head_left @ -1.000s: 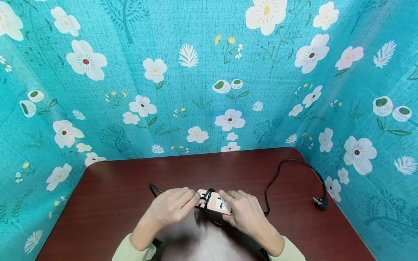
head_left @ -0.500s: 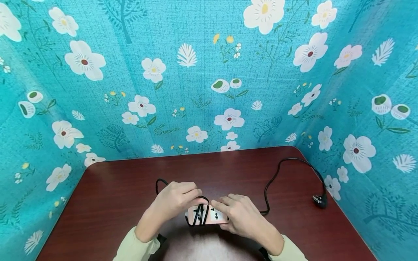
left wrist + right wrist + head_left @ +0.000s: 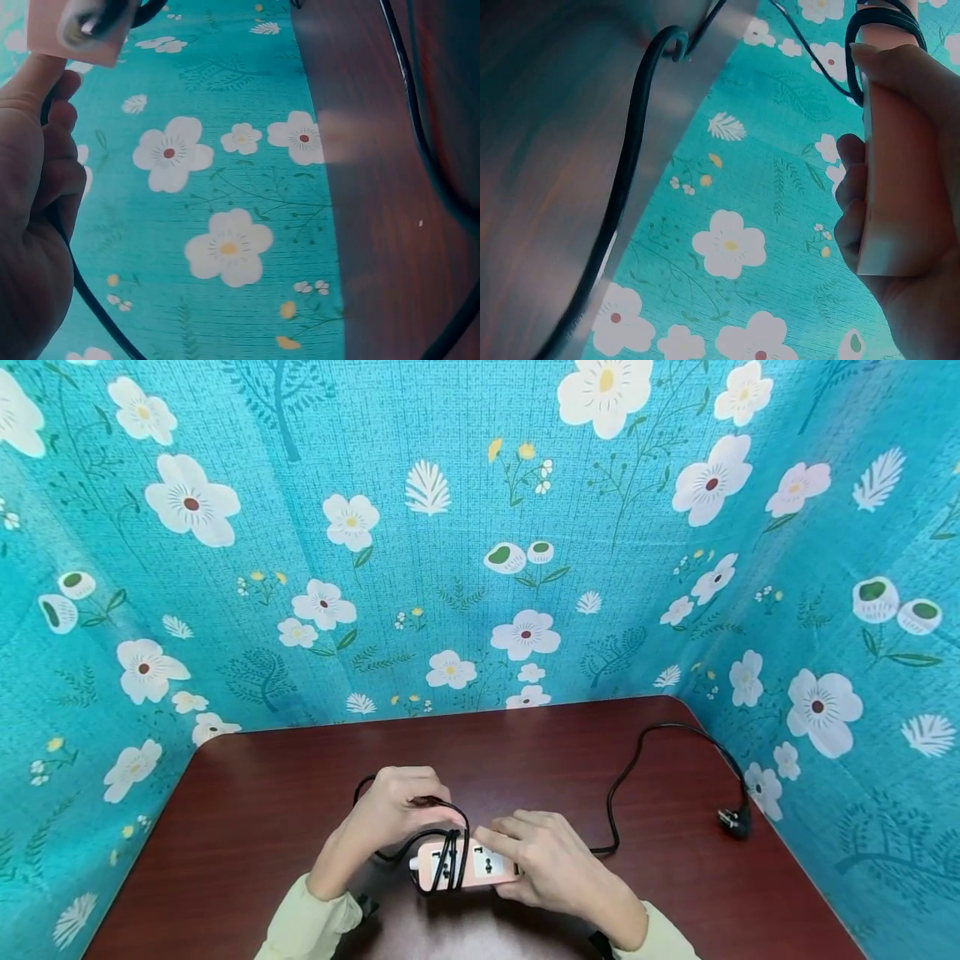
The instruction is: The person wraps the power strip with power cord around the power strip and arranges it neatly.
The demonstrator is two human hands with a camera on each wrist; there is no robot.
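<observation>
left hand (image 3: 401,806), pinching black cord (image 3: 97,311); slack could loosen turns. pink power strip (image 3: 485,863), over the table (image 3: 300,793), left part wrapped. right hand (image 3: 545,857), gripping its right end — slipping risks a drop. plug (image 3: 737,823), right — may snag if dragged.

Plug (image 3: 737,823) on the desk (image 3: 300,802), right of the power strip (image 3: 486,865); cord (image 3: 452,862) around the strip's left half; cloth (image 3: 450,568) behind the desk.

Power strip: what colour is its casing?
The power strip is pale pink, with white socket plates; the head view shows it best.
</observation>
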